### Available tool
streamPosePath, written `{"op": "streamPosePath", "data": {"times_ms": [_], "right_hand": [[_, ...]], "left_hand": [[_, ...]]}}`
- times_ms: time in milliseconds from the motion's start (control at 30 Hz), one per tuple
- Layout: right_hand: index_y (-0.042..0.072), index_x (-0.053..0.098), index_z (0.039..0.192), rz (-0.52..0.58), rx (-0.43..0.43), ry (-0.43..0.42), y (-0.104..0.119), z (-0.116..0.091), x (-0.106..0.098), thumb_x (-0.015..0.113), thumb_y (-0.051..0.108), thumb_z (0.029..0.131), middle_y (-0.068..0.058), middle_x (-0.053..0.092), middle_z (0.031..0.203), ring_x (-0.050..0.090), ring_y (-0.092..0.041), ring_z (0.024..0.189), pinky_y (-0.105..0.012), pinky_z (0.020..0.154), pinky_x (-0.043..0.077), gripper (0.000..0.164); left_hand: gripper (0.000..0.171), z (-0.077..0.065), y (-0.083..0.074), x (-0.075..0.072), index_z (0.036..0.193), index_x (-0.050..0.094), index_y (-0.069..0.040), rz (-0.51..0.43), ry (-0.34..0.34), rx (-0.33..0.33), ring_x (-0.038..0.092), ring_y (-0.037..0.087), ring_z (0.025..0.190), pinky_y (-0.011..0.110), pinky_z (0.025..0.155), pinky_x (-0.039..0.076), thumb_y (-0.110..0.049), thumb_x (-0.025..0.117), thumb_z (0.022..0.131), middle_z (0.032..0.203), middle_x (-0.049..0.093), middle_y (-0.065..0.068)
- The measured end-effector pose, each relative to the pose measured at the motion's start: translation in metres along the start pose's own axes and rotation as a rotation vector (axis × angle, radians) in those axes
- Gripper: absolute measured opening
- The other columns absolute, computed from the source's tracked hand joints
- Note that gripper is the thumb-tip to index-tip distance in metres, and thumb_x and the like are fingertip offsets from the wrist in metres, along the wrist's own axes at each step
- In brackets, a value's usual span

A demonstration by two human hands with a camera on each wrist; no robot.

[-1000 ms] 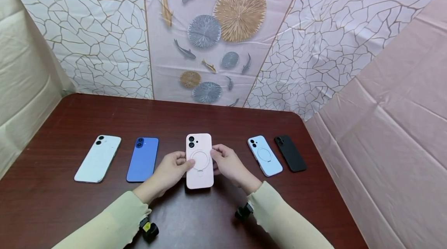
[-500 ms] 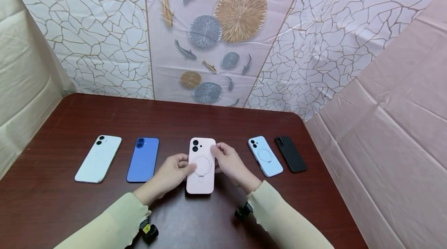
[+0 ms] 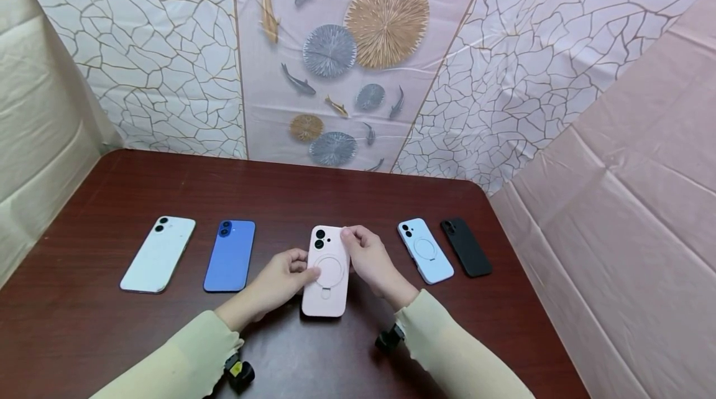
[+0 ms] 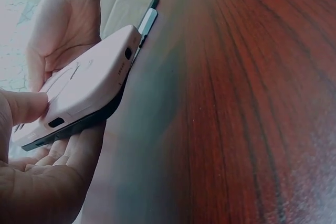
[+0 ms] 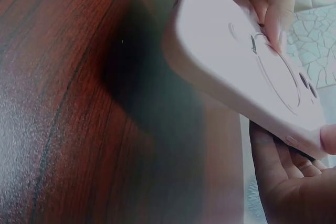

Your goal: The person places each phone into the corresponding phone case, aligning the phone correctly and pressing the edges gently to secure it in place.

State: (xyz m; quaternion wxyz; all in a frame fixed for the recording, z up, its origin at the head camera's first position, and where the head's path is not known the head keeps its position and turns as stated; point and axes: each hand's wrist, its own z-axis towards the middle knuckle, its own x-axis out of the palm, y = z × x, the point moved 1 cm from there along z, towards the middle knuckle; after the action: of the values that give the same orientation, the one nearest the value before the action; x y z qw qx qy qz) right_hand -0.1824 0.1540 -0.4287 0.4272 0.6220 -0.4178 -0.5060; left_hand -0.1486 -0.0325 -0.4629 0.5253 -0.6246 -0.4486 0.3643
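Observation:
In the head view, a pink phone case (image 3: pixel 325 301) with two camera holes and a ring on its back is held up over the middle of the table. My left hand (image 3: pixel 281 281) grips its left edge, thumb on the back and fingers underneath. At the top right corner my right hand (image 3: pixel 373 265) pinches it, thumb on top. The left wrist view shows a dark phone (image 4: pixel 113 103) under the case, its edge protruding below the case's long side. Most of that phone is hidden. The right wrist view shows the case (image 5: pixel 226 51) tilted, with fingers (image 5: pixel 299 169) beneath.
Left of my hands lie a white phone (image 3: pixel 158 256) and a blue phone (image 3: pixel 229 259), backs up. To the right lie a light blue phone case (image 3: pixel 425 256) and a black one (image 3: pixel 466 250). Patterned cloth (image 3: pixel 168 63) hangs behind the brown table (image 3: pixel 291 194).
The pink case has come nearer to me and slightly right, with its top tilting right. My right thumb has shifted up to its top right corner. The other phones and cases stay put.

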Motion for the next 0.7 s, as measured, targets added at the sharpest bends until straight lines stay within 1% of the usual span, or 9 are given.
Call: {"op": "streamPosePath", "data": {"times_ms": [167, 267, 400, 600, 700], "right_hand": [[0.002, 0.061, 0.113, -0.011, -0.01, -0.001, -0.0032, 0.0012, 0.0017, 0.048, 0.028, 0.103, -0.008, 0.067, 0.083, 0.06, -0.015, 0.064, -0.035, 0.056, 0.053, 0.031], [0.003, 0.061, 0.112, -0.016, -0.004, -0.005, -0.0041, 0.001, 0.0022, 0.048, 0.028, 0.103, -0.007, 0.067, 0.082, 0.06, -0.015, 0.064, -0.035, 0.056, 0.054, 0.03], [0.005, 0.062, 0.111, -0.014, 0.009, -0.008, -0.0043, -0.0002, 0.0018, 0.048, 0.03, 0.103, -0.008, 0.066, 0.084, 0.061, -0.015, 0.066, -0.034, 0.057, 0.054, 0.03], [0.005, 0.064, 0.108, -0.007, -0.001, -0.013, -0.0043, 0.0001, 0.0004, 0.047, 0.032, 0.103, -0.008, 0.066, 0.084, 0.061, -0.016, 0.067, -0.035, 0.057, 0.054, 0.032], [0.007, 0.065, 0.107, -0.006, 0.007, -0.02, -0.0024, 0.0001, 0.0001, 0.048, 0.034, 0.102, -0.008, 0.067, 0.084, 0.061, -0.016, 0.066, -0.034, 0.056, 0.054, 0.033]], "left_hand": [[0.03, -0.0002, 0.0018, -0.0001, 0.116, 0.054, 0.004, 0.017, -0.009, -0.015, 0.068, 0.021, 0.084, 0.035, 0.071, 0.056, -0.014, 0.064, 0.094, 0.098, 0.069, 0.011], [0.03, -0.0008, 0.0028, 0.0001, 0.116, 0.054, 0.004, 0.018, -0.014, -0.017, 0.068, 0.021, 0.083, 0.035, 0.071, 0.056, -0.013, 0.064, 0.094, 0.097, 0.069, 0.011], [0.029, -0.0013, 0.0033, 0.0007, 0.115, 0.054, 0.004, 0.016, -0.016, -0.015, 0.068, 0.022, 0.083, 0.036, 0.071, 0.056, -0.014, 0.064, 0.094, 0.097, 0.069, 0.011], [0.029, -0.0015, 0.0031, 0.0014, 0.114, 0.054, 0.004, 0.005, -0.01, -0.007, 0.068, 0.022, 0.085, 0.036, 0.072, 0.056, -0.016, 0.063, 0.095, 0.098, 0.069, 0.012], [0.028, -0.0019, 0.0017, 0.0021, 0.113, 0.055, 0.004, 0.013, -0.019, 0.001, 0.068, 0.021, 0.084, 0.035, 0.072, 0.056, -0.016, 0.063, 0.095, 0.098, 0.069, 0.012]]}}
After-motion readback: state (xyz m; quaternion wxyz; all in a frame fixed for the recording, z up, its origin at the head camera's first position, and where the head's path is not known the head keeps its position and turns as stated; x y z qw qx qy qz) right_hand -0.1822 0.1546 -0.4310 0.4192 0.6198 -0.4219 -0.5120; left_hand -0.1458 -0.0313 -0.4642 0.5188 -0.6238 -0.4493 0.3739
